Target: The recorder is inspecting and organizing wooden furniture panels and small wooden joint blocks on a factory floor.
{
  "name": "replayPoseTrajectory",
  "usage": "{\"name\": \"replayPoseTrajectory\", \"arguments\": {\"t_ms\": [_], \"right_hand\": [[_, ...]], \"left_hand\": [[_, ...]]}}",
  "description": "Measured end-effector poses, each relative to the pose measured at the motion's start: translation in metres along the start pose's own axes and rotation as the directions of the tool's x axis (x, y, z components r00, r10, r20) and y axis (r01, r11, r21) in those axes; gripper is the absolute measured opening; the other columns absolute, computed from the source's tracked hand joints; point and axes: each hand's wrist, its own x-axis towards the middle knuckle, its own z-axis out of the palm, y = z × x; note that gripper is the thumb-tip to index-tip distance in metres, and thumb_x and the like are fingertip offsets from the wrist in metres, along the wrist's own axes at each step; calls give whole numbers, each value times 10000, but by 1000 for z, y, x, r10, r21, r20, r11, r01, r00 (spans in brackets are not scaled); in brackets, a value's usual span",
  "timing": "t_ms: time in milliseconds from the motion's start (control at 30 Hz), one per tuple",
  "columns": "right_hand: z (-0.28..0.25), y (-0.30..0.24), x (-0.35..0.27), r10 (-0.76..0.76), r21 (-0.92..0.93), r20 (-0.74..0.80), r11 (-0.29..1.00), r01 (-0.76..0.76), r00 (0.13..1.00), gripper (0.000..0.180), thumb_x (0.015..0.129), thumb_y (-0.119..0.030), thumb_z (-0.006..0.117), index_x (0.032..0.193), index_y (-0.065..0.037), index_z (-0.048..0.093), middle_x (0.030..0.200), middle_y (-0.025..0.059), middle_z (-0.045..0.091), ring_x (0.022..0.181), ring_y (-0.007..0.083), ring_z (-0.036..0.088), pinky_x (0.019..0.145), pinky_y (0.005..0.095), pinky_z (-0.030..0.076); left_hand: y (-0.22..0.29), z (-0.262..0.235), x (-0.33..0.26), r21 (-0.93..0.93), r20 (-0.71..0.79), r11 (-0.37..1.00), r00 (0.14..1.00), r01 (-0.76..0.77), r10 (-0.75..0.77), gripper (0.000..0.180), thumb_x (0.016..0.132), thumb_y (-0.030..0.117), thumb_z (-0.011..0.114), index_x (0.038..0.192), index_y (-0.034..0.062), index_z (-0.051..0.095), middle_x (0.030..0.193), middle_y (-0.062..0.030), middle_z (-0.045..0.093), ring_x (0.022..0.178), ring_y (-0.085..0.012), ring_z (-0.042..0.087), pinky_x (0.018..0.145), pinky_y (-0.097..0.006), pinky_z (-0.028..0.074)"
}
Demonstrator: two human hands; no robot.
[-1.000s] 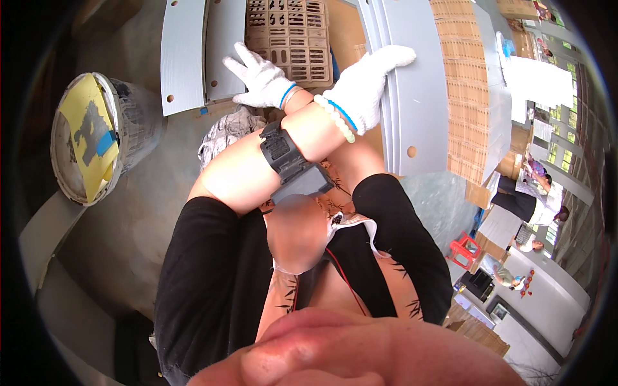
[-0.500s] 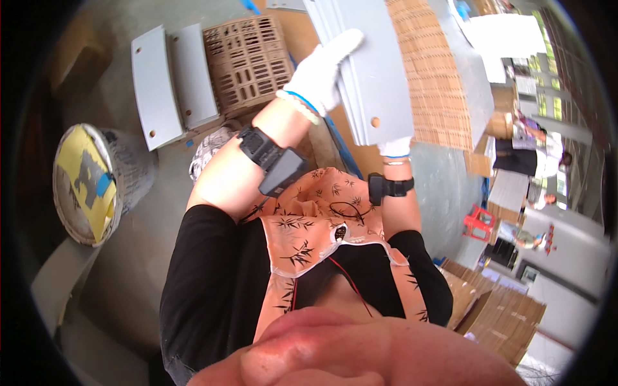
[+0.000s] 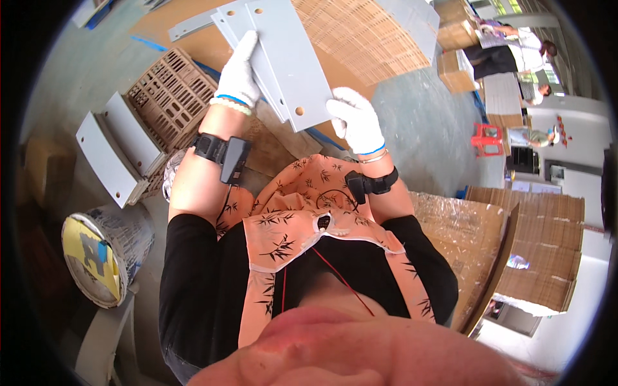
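A small stack of flat light-grey panels (image 3: 290,61) with round holes near the ends is held up in front of me, its edges fanned slightly at the left. My left hand (image 3: 238,77), in a white glove, is closed on the left long edge, thumb lying over the top face. At the lower right corner, my right hand (image 3: 357,121), also gloved, grips the edge with bent fingers; part of its grip is hidden. Another grey panel (image 3: 192,27) lies beyond the stack on brown cardboard (image 3: 158,24).
To the left stand a brown plastic crate (image 3: 168,96) and more grey panels (image 3: 103,157). A smeared bucket (image 3: 132,241) with yellow on top is nearer. Stacked cardboard (image 3: 360,42) lies ahead right, with more cardboard (image 3: 541,244) at right. A red stool (image 3: 487,139) and several people are farther off.
The panels and both hands have moved left in view, and the stack has tilted. My right hand, mostly hidden behind the panels before, now shows at their lower right corner.
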Motion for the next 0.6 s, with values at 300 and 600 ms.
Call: {"name": "replayPoseTrajectory", "arguments": {"t_ms": [300, 600], "right_hand": [[-29, 53, -12, 203, 438, 257, 847, -301, 945, 390, 973, -314, 586, 1196, 6, 584, 929, 129, 654, 643, 195, 618, 488, 296, 472], [10, 87, -12, -108, 719, 674, 321, -616, 730, 971, 907, -732, 467, 1521, 0, 293, 1373, 422, 429, 1160, 538, 549, 960, 637, 471]], "left_hand": [[-17, 1, 8, 115, -11, 993, 1000, 6, -5, 462, 859, 167, 750, 1272, 51, 578, 1165, -123, 659, 1071, -291, 640, 953, -454, 533], [-34, -6, 7, 148, 24, 988, 999, 40, -44, 507, 876, 183, 730, 1327, 45, 545, 1207, -134, 640, 1106, -285, 623, 968, -454, 522]]}}
